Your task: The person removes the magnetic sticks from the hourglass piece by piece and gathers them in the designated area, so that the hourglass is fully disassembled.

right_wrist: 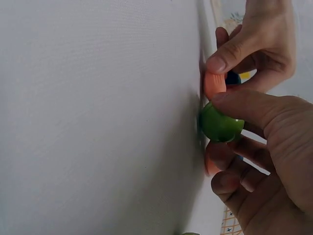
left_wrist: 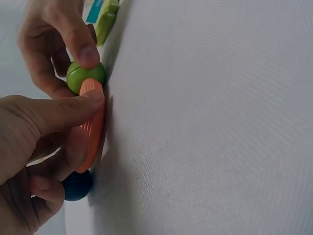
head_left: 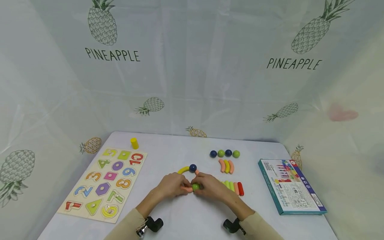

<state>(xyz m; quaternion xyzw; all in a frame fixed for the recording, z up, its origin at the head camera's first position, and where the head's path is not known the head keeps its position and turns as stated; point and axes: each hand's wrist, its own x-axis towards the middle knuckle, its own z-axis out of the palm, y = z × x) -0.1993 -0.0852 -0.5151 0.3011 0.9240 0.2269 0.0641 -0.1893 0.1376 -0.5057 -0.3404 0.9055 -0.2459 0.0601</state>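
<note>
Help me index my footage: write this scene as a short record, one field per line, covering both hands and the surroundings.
Left grip: pinches a salmon curved piece
Right grip: holds a green ball at that piece's end
Just beyond hands: dark blue ball, yellow curved piece
Farther back: row of four balls, above three curved pieces
Table's left: number-and-shape board, yellow cylinder
Table's right: printed box

Ball [right_wrist: 224,125]: between right fingers [right_wrist: 226,182]. Stick [left_wrist: 96,125]: in left fingers [left_wrist: 76,147], touching ball. Board [head_left: 97,216]: left of fingers. Cylinder [head_left: 134,143]: left, behind. Four balls [head_left: 221,153]: right, behind. Box [head_left: 295,186]: farther right.
</note>
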